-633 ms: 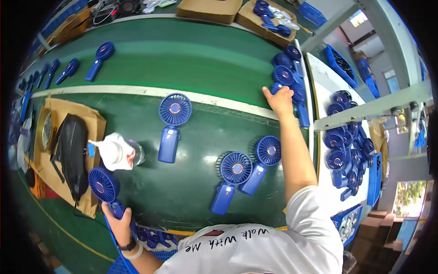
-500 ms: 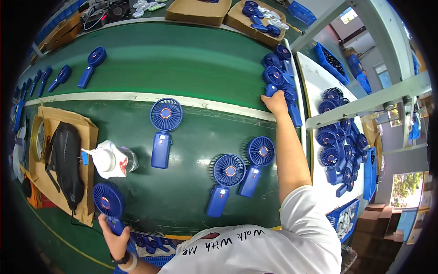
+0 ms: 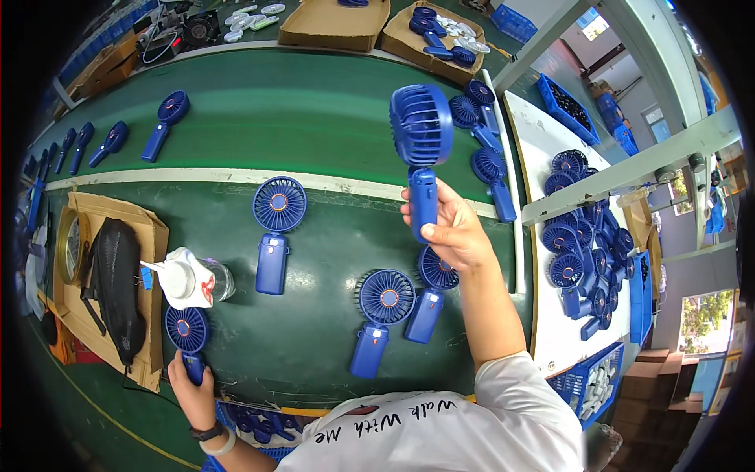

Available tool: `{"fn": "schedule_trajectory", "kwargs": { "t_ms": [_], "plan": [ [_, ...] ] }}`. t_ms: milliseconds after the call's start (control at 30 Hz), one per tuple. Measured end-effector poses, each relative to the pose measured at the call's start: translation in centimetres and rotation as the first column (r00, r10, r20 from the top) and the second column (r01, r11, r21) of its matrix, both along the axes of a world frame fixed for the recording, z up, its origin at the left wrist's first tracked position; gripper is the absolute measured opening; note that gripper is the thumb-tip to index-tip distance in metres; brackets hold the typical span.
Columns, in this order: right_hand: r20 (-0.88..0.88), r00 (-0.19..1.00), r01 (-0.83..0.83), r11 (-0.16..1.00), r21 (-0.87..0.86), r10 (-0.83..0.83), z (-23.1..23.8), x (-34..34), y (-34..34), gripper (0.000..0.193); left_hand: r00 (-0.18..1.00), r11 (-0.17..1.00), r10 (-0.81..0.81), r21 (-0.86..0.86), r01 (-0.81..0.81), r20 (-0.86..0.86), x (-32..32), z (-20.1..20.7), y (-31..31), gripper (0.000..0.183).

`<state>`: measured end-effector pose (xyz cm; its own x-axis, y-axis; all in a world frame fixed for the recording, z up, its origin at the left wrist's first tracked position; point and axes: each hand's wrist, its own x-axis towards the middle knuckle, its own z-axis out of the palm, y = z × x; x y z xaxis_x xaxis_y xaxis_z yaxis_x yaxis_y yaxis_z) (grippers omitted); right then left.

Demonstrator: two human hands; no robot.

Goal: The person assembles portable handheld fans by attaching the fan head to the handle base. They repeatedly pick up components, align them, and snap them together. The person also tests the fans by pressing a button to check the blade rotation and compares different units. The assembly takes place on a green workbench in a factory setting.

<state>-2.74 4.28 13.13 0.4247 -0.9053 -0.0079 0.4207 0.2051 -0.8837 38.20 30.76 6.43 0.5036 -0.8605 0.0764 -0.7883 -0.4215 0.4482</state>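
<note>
Raised over the near edge of the belt, a blue handheld fan [image 3: 422, 130] stands upright in my right hand [image 3: 456, 232], the fingers wrapped round its handle. At the lower left, my left hand [image 3: 191, 389] grips the handle of another blue fan [image 3: 187, 329], whose round head lies on the green table beside the bottle. Between my hands, three more fans lie on the table: one fan [image 3: 272, 259] left of the middle, a second fan [image 3: 370, 350] nearer me, and a third fan [image 3: 425, 315] partly covered by my right hand.
Several fans [image 3: 489, 165] crowd the right end of the green belt [image 3: 314, 102]; others lie along its left. A white side table [image 3: 543, 330] bears a heap of fans [image 3: 582, 236]. At left are a cloth-wrapped bottle [image 3: 189, 279] and a cardboard tray [image 3: 157, 228] with a black pouch.
My right hand has lifted a fan off the belt's right end and brought it left and nearer. My left hand's fan has tipped flatter onto the table. Fans on the belt have shifted slightly right.
</note>
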Motion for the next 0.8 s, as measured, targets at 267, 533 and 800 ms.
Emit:
{"fn": "schedule_trajectory", "kwargs": {
  "t_ms": [267, 533, 800],
  "plan": [
    [-0.120, 0.990, 0.061, 0.995, -0.075, -0.070, 0.7, 1.7, 1.5, 0.093, 0.961, 0.966, 0.192, -0.209, -0.149, 0.200, -4.2, 1.0, -2.3, 0.068],
    [0.158, 0.987, -0.011, 0.997, 0.070, -0.001, 0.8, 2.1, 3.1, 0.064, 0.989, 0.836, -0.111, -0.529, 0.145, 0.095, -10.0, 2.8, -4.3, 0.030],
    [0.011, 0.993, 0.118, 0.993, 0.005, -0.118, 0.5, 2.7, 4.1, 0.047, 0.862, 0.849, -0.482, -0.160, 0.504, 0.159, -15.7, 1.9, -15.6, 0.061]
  ]
}}
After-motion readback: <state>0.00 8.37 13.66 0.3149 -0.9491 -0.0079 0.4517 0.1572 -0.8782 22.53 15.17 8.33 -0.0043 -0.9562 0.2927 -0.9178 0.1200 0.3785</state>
